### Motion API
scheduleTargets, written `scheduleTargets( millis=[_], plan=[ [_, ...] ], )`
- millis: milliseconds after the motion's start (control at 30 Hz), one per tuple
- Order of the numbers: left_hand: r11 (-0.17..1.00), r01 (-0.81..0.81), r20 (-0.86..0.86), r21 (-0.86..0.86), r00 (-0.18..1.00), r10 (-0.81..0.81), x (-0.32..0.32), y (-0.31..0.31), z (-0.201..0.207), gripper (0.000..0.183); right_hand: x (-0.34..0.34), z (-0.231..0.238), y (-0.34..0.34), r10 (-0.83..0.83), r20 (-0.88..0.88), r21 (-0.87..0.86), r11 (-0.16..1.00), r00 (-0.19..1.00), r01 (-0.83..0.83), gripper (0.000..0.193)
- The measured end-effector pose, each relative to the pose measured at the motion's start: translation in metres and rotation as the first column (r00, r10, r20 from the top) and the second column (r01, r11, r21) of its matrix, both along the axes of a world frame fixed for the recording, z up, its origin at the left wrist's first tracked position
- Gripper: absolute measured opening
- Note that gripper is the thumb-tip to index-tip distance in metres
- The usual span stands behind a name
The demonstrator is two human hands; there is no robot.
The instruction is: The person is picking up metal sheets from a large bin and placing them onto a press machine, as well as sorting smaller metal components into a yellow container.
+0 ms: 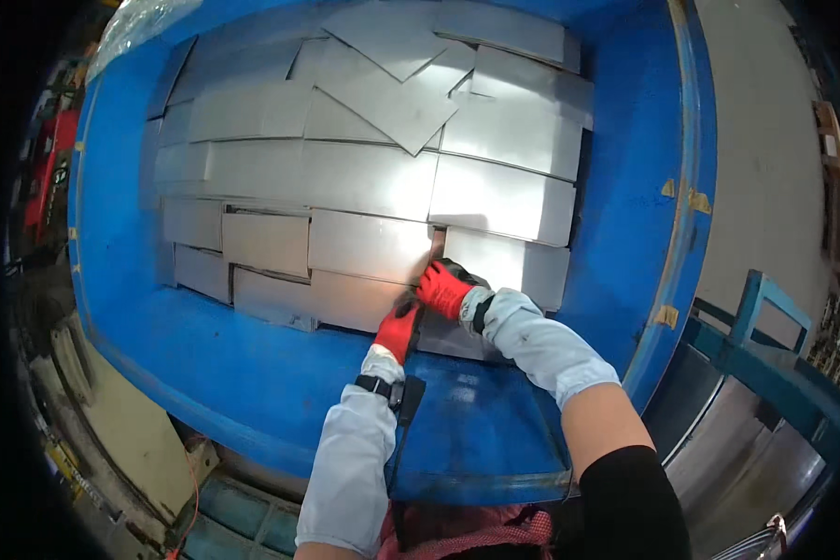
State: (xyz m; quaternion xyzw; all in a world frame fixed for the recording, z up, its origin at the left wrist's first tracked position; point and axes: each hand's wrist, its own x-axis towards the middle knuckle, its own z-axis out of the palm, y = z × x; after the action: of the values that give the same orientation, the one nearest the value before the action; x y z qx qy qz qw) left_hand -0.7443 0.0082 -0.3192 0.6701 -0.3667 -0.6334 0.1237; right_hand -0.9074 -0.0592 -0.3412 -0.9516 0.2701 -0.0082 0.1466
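Blue bin (616, 140): its inside is covered across most of its breadth by flat, grey rectangular panels, the pieces being handled.
Near rows: largely in order, with the left-front panel (265, 243) and the middle panel (371, 245) lying lengthwise in the same row, edges close but not fully even.
Far middle: less settled; 2 skewed panels, the nearer (392, 110) and the farther (383, 39), lie askew over the others.
Narrow gap (438, 244): between the middle panel and the right panel (509, 266), with a brownish strip showing inside; this spot looks unfinished.
Left hand (398, 327): red-gloved, at the front edge of the rows; fingers partly hidden, so I cannot tell whether it grasps anything.
Right hand (446, 288): red-gloved, fingers bent, just below the gap; its grip cannot be told either.
Progress: I judge the layer mostly covered, with the gap and the skewed panels left uneven.
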Motion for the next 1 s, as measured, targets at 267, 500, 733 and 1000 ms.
scheduleTargets(
  millis=[267,500,733,1000],
  plan=[
    [0.829,0.223,0.079,-0.513,0.974,-0.213,-0.016,-0.051,0.001,0.036,-0.010,0.043,-0.007,-0.071,-0.003,-0.025,0.997,0.997,0.071,0.022],
    [0.847,0.284,-0.145,-0.450,0.912,-0.384,-0.036,-0.102,-0.038,0.030,-0.011,0.019,-0.002,-0.203,0.055,0.133,0.972,0.978,0.194,0.025],
    [0.847,0.323,-0.060,-0.422,0.922,-0.382,-0.033,-0.099,-0.025,0.034,-0.002,0.015,0.017,-0.306,0.107,0.161,0.944,0.946,0.287,0.028],
    [0.969,-0.033,-0.150,-0.243,0.989,-0.004,-0.055,-0.070,-0.021,0.047,-0.002,0.115,0.072,-0.353,-0.055,0.329,0.877,0.934,0.351,0.046]
  ],
)
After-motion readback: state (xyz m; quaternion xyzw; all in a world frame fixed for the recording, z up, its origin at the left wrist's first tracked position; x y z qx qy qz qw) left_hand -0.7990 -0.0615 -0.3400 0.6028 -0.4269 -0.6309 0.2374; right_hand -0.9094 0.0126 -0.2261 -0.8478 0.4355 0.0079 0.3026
